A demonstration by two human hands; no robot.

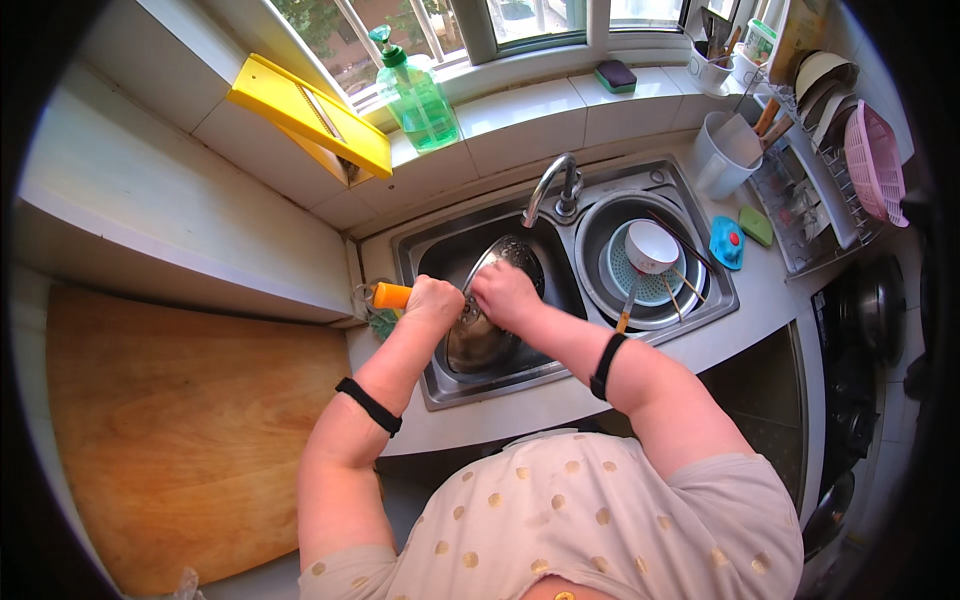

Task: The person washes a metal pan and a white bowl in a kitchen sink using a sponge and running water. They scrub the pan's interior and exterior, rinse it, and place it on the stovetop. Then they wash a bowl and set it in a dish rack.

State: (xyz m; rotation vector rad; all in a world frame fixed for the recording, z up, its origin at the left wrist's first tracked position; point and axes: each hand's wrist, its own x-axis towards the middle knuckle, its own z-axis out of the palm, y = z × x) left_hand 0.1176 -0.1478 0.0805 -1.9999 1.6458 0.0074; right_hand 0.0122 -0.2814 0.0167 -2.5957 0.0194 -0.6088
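My left hand (435, 301) is closed around the orange handle (391, 295) of a metal pan or wok, whose tilted bowl (480, 341) is over the left sink basin (559, 296). My right hand (504, 292) rests with bent fingers on the pan's inner surface near the handle; whether it holds something small is hidden. Wet spots or suds show on the metal by the fingers. The chrome faucet (551, 184) arches above the basin's far right side, and no water stream is visible.
In the right basin, a metal bowl (589, 277) holds a colander (619, 281), a white bowl (651, 244), a knife and chopsticks. A soap dispenser (420, 105), yellow slicer (311, 112) and sponge (616, 76) are by the window. A dish rack (817, 202) stands right, a wooden board (180, 435) left.
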